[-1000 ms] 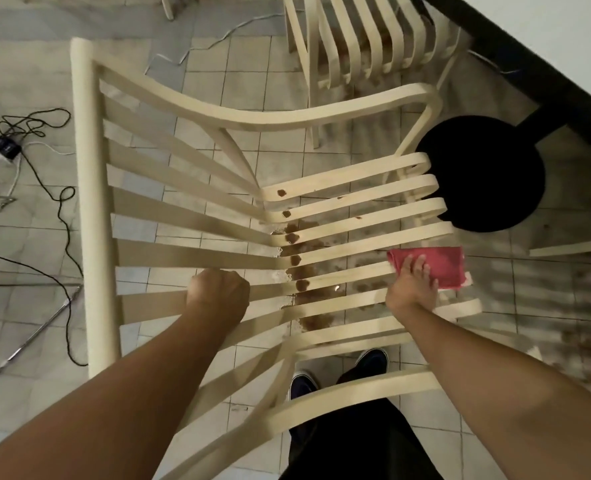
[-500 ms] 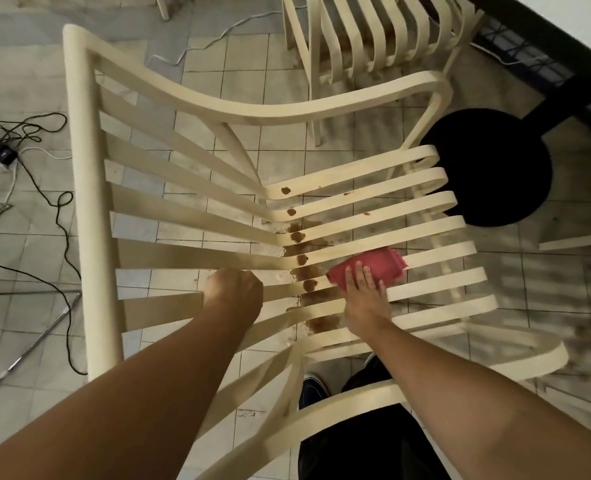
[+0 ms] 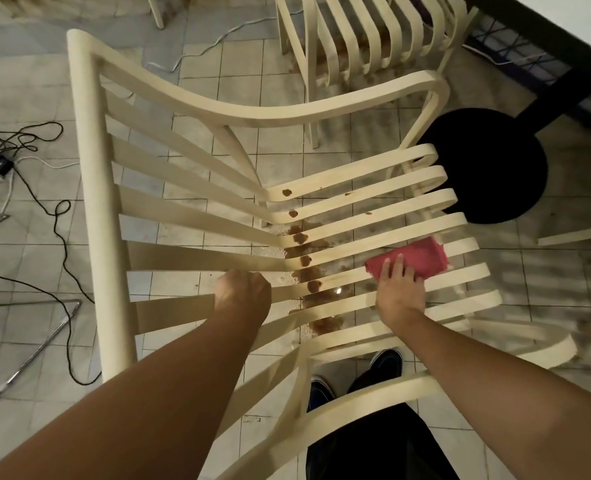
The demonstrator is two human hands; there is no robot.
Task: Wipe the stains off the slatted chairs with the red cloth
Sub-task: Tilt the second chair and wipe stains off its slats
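At three o'clock from our left hand (image 3: 243, 294), curled round a slat (image 3: 173, 308), our flat right hand (image 3: 399, 292) presses the red cloth (image 3: 415, 259).

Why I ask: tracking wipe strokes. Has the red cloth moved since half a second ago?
Yes. The red cloth slid right along the seat slats, away from the brown stains.

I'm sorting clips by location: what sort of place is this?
Likely an indoor dining or café area: the cream slatted chair being wiped, a second matching chair behind it, both on a grey tiled floor beside a round black pedestal table base.
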